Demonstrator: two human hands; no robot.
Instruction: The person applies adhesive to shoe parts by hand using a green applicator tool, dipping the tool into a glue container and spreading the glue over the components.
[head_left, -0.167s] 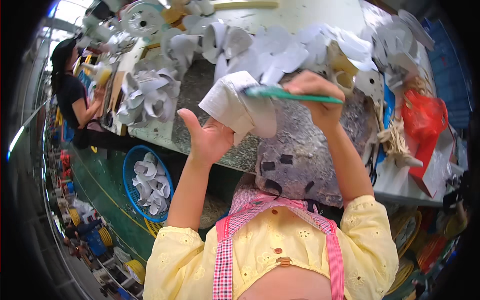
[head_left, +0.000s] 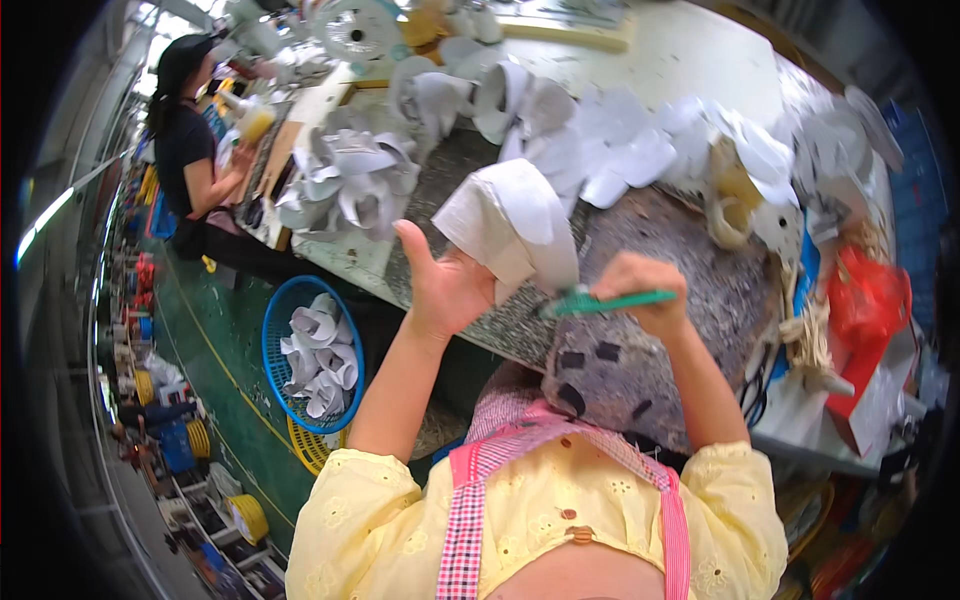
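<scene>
A curved white piece (head_left: 530, 215), like a rolled sheet of paper or card, sits over the fingers of my left hand (head_left: 447, 285). My left thumb stands out to the side, while the other fingers are mostly hidden behind the piece. My right hand (head_left: 645, 288) is closed around the green handle of a brush (head_left: 625, 301). The brush's pale bristle end is just by the lower right edge of the white piece; whether it touches, I cannot tell. Below both lies a stained grey work mat (head_left: 660, 240) on the table edge.
Many white curved pieces (head_left: 350, 170) are heaped along the table's far side. A yellowish cup (head_left: 730, 222) stands behind the mat, a red plastic bag (head_left: 868, 290) at the right. A blue basket (head_left: 268, 350) with similar pieces is low on the left. Another person (head_left: 190, 130) works at the far left.
The brush in my right hand has moved down from the top of the white piece to its lower right edge. My left hand still holds the piece. The whole view has shifted slightly.
</scene>
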